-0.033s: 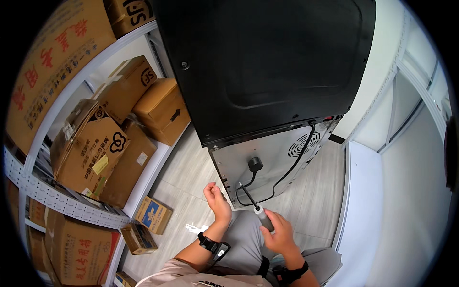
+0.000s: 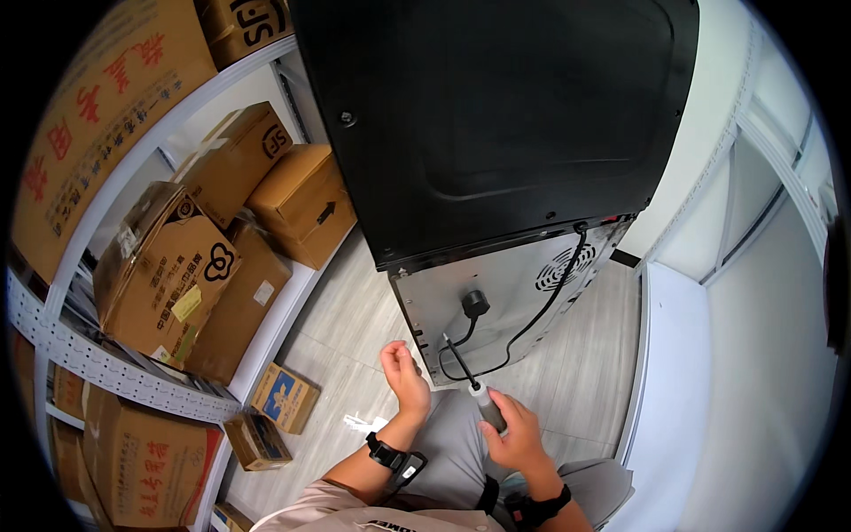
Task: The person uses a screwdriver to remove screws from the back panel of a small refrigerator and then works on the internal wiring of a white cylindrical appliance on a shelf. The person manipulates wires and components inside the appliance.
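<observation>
- One screwdriver (image 2: pixel 480 395) in the right hand (image 2: pixel 519 434), fingers wrapped snug round the grey handle; tip's up by the one metal panel (image 2: pixel 514 284)'s lower left corner (touching or not, can't tell)
- One left hand (image 2: pixel 406 381), fingers half curled near that corner, can't tell if they're pinching anything
- Panel's got one round vent (image 2: pixel 551 273), one black plug (image 2: pixel 475 303)
- Two wristbands (image 2: pixel 386 450), one per arm

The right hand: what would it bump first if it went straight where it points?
The screwdriver in the right hand would probably hit the silver panel near its left edge, though the black cable might come first; depth is unclear.
</observation>
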The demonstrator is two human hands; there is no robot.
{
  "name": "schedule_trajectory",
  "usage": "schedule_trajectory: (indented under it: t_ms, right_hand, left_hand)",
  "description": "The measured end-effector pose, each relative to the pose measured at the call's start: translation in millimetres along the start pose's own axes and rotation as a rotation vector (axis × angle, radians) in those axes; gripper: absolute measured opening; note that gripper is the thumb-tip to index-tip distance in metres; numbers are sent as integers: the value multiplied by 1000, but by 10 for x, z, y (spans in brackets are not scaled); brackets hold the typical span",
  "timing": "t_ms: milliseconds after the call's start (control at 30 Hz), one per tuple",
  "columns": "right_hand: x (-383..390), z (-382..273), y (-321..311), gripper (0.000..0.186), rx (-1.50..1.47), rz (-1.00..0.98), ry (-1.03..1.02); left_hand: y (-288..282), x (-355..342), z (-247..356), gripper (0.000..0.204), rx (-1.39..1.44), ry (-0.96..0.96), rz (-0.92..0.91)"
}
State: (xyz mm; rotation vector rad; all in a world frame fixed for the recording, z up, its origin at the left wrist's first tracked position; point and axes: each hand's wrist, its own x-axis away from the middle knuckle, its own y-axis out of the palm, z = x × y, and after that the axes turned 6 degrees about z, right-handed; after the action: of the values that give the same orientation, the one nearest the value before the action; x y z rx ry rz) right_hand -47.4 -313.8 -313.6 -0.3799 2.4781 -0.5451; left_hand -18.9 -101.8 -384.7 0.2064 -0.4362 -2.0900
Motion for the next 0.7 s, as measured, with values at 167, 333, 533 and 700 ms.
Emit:
schedule_trajectory:
  t_ms: [167, 333, 533, 700]
  right_hand:
    - [72, -195, 102, 53, -138, -120, 54]
    - [140, -271, 194, 53, -198, -143, 91]
    - [193, -289, 234, 53, -220, -105, 112]
    - [217, -327, 197, 53, -201, -66, 123]
  left_hand:
    - [-5, 220, 511, 34, 138, -123, -277]
    - [2, 219, 539, 36, 98, -77, -285]
    - [98, 273, 607, 30, 58, -41, -198]
    - [139, 303, 583, 24, 49, -150, -186]
